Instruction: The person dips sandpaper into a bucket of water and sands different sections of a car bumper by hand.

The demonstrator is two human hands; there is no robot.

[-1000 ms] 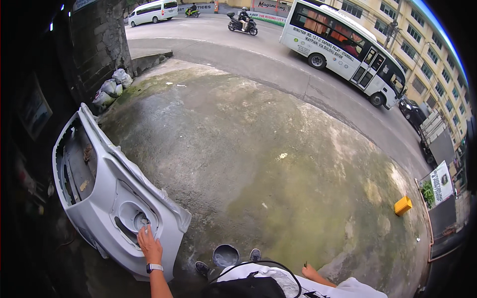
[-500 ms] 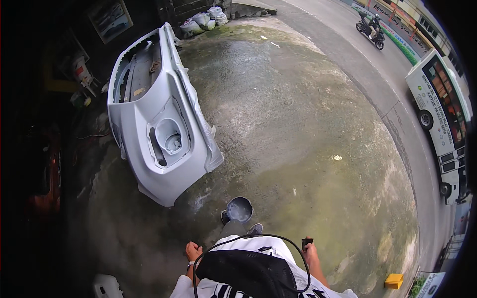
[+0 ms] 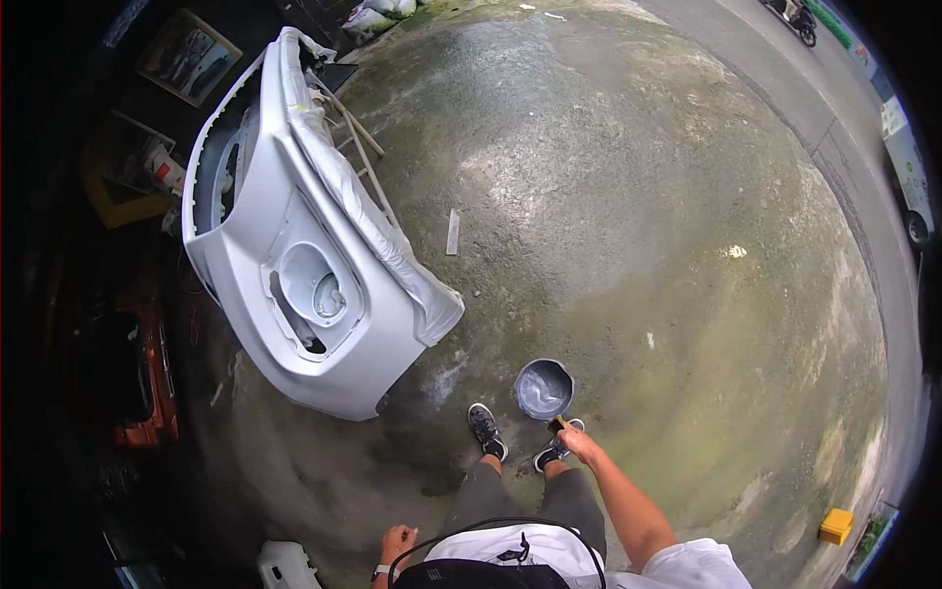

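My right hand (image 3: 577, 442) reaches forward, its fingers closed on a small dark block with a yellowish edge (image 3: 557, 424). That block is at the near rim of a round dark bucket (image 3: 543, 390) holding greyish liquid, which stands on the ground by my right shoe. Low at my left side, my left hand (image 3: 397, 542) is loosely curled, with a watch on the wrist; nothing shows in it. Ahead and to the left is a large pale grey car bumper (image 3: 363, 368) with a round lamp opening. Wrinkled clear plastic sheeting (image 3: 353, 221) runs along its right edge.
A wooden stand (image 3: 365, 157) shows behind the bumper. A flat strip (image 3: 453, 233) lies on the wet concrete (image 3: 628, 196). A white panel (image 3: 287, 566) is at the lower left, a yellow box (image 3: 836, 526) at the lower right. The road (image 3: 824, 128) curves along the right.
My right hand has moved forward from my side to the bucket with the dark block. The view has shifted, and the bumper now looks nearer. My left hand stays low at my side.
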